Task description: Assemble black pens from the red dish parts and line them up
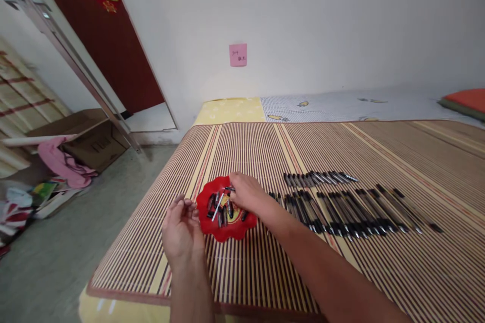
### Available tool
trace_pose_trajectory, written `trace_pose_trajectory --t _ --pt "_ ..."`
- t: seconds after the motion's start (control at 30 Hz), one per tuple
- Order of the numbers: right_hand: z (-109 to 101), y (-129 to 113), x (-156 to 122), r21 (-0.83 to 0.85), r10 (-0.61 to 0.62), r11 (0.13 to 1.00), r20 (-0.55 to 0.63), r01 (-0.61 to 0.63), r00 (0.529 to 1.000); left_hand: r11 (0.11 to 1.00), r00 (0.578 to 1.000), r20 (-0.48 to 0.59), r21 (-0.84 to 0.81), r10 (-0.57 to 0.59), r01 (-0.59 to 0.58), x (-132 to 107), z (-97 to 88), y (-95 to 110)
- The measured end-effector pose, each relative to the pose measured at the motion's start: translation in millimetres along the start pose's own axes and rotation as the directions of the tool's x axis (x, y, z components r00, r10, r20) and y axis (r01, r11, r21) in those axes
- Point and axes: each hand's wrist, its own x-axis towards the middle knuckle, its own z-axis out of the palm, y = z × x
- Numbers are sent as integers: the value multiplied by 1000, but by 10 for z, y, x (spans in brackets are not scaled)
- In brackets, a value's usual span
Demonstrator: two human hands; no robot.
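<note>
A red scalloped plate (210, 229) rests on the striped mat, with several small black pen caps (229, 208) and a thin white stick (217, 207) lying in it. My right hand (246, 193) reaches over the plate's far right side, its fingers closed at a dark pen cap (229, 189). At the plate's left rim is my left hand (184, 227), palm up with the fingers curled together. Whatever lies between its fingertips is too small to name. To the right, several uncapped pens (337, 212) lie side by side, with another row of pens (320, 177) behind them.
The striped mat (242, 146) covers a bed against a white wall bearing a pink note (238, 55). An orange cushion (466, 100) sits at the far right. On the floor at left stand a cardboard box (100, 146) and a pink cloth (62, 164).
</note>
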Motion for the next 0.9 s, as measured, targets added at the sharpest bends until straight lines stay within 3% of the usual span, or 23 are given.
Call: trace_pose_trajectory --t 0.2,0.37,0.53,0.77,0.9 --pt "-196 164 4 39 66 997 8 -66 998 1000 999 -37 3 0 0 -2 15 3" --pt "-6 19 31 1 48 999 129 -49 991 999 999 -27 -9 -44 44 -25 23 -6" --pt "80 -33 33 -17 39 999 115 -37 993 999 999 -30 -18 -40 40 -5 -11 13" --pt "-64 64 -5 88 68 994 52 -72 996 999 999 5 -10 -49 49 1 -14 -32" --pt "-299 363 -9 218 128 968 1 -125 992 999 999 4 -20 -39 39 22 -40 -15"
